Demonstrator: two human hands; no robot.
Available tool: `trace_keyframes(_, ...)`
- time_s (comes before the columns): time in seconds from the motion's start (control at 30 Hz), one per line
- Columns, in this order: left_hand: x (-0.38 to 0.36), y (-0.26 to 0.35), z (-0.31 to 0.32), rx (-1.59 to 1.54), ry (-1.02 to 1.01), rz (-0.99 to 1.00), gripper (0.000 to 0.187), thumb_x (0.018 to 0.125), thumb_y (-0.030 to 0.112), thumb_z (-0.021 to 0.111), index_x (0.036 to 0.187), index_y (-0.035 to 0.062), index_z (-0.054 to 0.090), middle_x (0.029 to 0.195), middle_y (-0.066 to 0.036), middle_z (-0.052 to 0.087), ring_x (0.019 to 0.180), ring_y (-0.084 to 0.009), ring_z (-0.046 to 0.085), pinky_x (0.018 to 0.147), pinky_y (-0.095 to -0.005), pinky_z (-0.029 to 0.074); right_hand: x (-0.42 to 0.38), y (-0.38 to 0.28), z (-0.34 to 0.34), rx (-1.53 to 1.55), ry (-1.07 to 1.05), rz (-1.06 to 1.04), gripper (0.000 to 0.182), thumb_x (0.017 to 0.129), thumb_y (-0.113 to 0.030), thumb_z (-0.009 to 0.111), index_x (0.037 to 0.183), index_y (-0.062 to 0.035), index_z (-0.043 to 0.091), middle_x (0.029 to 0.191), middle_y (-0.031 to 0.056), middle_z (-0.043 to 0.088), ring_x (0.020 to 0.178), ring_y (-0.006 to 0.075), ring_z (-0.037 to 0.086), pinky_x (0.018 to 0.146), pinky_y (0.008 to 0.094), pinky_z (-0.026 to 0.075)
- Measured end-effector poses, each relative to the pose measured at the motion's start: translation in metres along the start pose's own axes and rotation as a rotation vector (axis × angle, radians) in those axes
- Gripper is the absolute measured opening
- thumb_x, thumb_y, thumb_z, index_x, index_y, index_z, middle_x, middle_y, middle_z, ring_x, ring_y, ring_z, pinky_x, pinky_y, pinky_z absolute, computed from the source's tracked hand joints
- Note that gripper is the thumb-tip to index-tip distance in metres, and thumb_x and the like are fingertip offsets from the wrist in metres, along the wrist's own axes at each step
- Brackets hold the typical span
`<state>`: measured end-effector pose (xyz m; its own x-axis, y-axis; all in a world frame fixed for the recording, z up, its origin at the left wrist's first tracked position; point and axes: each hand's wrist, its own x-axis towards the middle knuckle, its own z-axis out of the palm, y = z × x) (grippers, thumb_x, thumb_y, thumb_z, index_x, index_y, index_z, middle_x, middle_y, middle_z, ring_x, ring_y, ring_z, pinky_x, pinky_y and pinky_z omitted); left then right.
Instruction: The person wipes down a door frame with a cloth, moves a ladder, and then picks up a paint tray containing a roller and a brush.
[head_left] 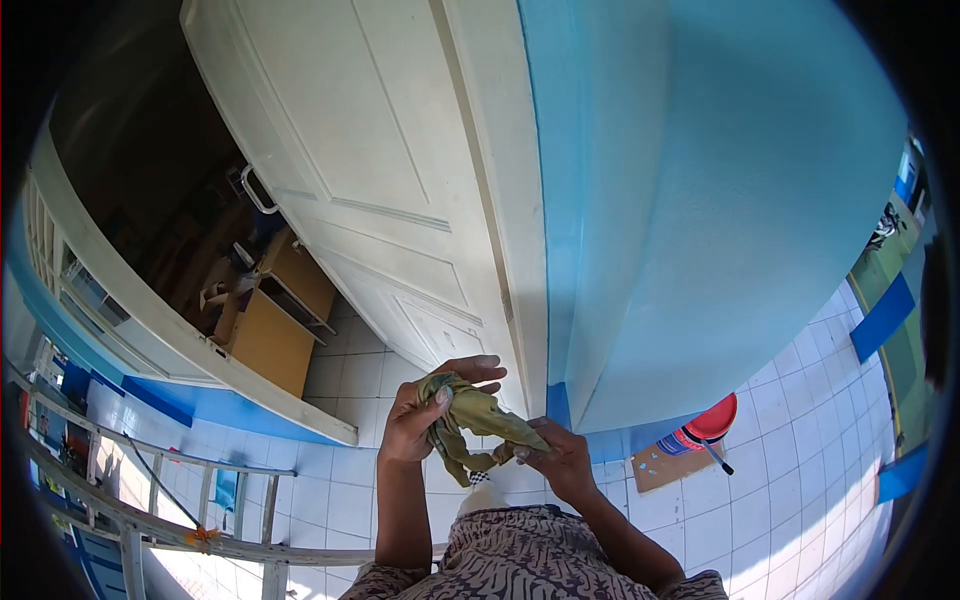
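An olive-green cloth (478,412), bunched and partly twisted, is stretched between my two hands in front of my patterned shirt. My left hand (412,420) grips its left end, with the thumb pressed on top of the fabric and some fingers reaching past it. At the other end, my right hand (562,460) pinches the cloth's narrow right part. A loop of the fabric hangs below, and the white tiled floor shows through it. Behind the hands stands a white panel door (370,150), swung open; neither hand touches it.
A light-blue wall (720,200) rises on the right. At its foot, a red paint bucket (712,418) with a brush (718,460) stands on cardboard (655,466). A metal ladder (240,548) lies at lower left. Through the doorway is a wooden desk (270,340).
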<state>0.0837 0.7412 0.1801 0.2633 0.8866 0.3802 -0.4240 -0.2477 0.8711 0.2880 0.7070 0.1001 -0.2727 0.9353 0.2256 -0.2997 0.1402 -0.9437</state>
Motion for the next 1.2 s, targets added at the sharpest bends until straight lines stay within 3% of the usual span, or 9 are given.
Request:
trace_keyframes(0.03,0.005,0.000,-0.008,-0.006,-0.025,-0.005,0.047,0.096,0.026,0.053,0.111,-0.0170,0.061,0.131,-0.035,0.051,0.120,-0.0514,0.053,0.098,-0.0578,0.048,0.006,-0.003,0.001,-0.151,0.053,-0.216,0.012,0.091,0.004,0.062,0.102,0.0061,0.064,0.081,0.0098,0.067,0.076,0.0166,0.065,0.072,0.0294,0.053)
trace_keyframes(0.17,0.031,0.003,-0.049,-0.230,-0.092,-0.082,0.036,0.093,0.018,0.055,0.108,-0.0134,0.063,0.128,-0.038,0.049,0.119,-0.0529,0.052,0.089,-0.0568,0.055,0.015,-0.005,0.007,0.245,0.328,-0.197,0.016,0.092,0.007,0.057,0.107,0.0105,0.059,0.089,0.0178,0.068,0.074,0.0178,0.065,0.066,0.0307,0.054)
trace_keyframes(0.4,0.063,0.007,-0.106,-0.313,-0.324,0.021,0.030,0.083,0.007,0.063,0.101,-0.0166,0.063,0.107,-0.030,0.063,0.100,-0.0449,0.067,0.083,-0.0518,0.058,0.062,0.013,0.044,0.193,0.530,-0.239,0.009,0.093,0.004,0.056,0.101,0.0069,0.056,0.083,0.0115,0.064,0.071,0.0168,0.064,0.063,0.0291,0.053)
trace_keyframes(0.53,0.074,0.021,-0.090,0.078,-0.180,-0.146,0.045,0.067,-0.004,0.077,0.109,-0.0112,0.063,0.097,-0.019,0.069,0.082,-0.0174,0.069,0.069,-0.0281,0.059,0.105,-0.015,0.061,-0.138,0.775,-0.668,0.014,0.091,0.003,0.059,0.104,0.0029,0.053,0.087,0.0093,0.063,0.068,0.0115,0.060,0.063,0.0234,0.049)
trace_keyframes(0.6,0.083,0.030,-0.073,0.278,-0.196,-0.200,0.047,0.066,0.000,0.084,0.107,-0.0081,0.064,0.095,-0.014,0.070,0.080,-0.0141,0.068,0.064,-0.0253,0.058,0.117,-0.022,0.071,-0.160,0.855,-0.769,0.017,0.091,0.004,0.060,0.106,0.0021,0.052,0.089,0.0099,0.063,0.070,0.0103,0.061,0.066,0.0221,0.050)
trace_keyframes(0.67,0.093,0.036,-0.061,0.314,-0.196,-0.228,0.044,0.066,0.003,0.086,0.103,-0.0060,0.064,0.093,-0.011,0.070,0.078,-0.0136,0.067,0.065,-0.0258,0.057,0.124,-0.026,0.073,0.022,0.781,-0.556,0.020,0.088,0.006,0.063,0.105,0.0031,0.053,0.091,0.0123,0.064,0.078,0.0118,0.063,0.073,0.0235,0.051)
trace_keyframes(0.87,0.126,0.052,-0.050,0.767,-0.241,-0.164,0.028,0.072,0.009,0.084,0.089,-0.0009,0.064,0.076,-0.006,0.065,0.066,-0.0139,0.061,0.063,-0.0288,0.050,0.183,-0.059,0.082,-0.304,1.174,-0.844,0.014,0.080,0.010,0.068,0.093,0.0039,0.065,0.087,0.0102,0.067,0.072,0.0099,0.063,0.062,0.0210,0.050)
trace_keyframes(0.97,0.146,0.058,-0.037,0.754,-0.172,0.197,0.016,0.081,0.008,0.076,0.082,-0.0003,0.063,0.068,-0.005,0.062,0.058,-0.0118,0.057,0.055,-0.0280,0.045,0.208,-0.059,0.069,-0.603,1.344,-1.121,0.020,0.077,0.007,0.071,0.097,0.0034,0.066,0.079,0.0126,0.068,0.061,0.0136,0.062,0.049,0.0219,0.047)
trace_keyframes(1.2,0.168,0.052,-0.038,0.714,-0.226,0.235,0.019,0.087,0.009,0.071,0.076,0.0003,0.059,0.060,-0.002,0.059,0.052,-0.0085,0.052,0.051,-0.0264,0.041,0.227,-0.064,0.066,-0.879,1.448,-1.133,0.019,0.071,0.009,0.069,0.089,0.0045,0.069,0.076,0.0143,0.065,0.059,0.0181,0.061,0.045,0.0253,0.045)
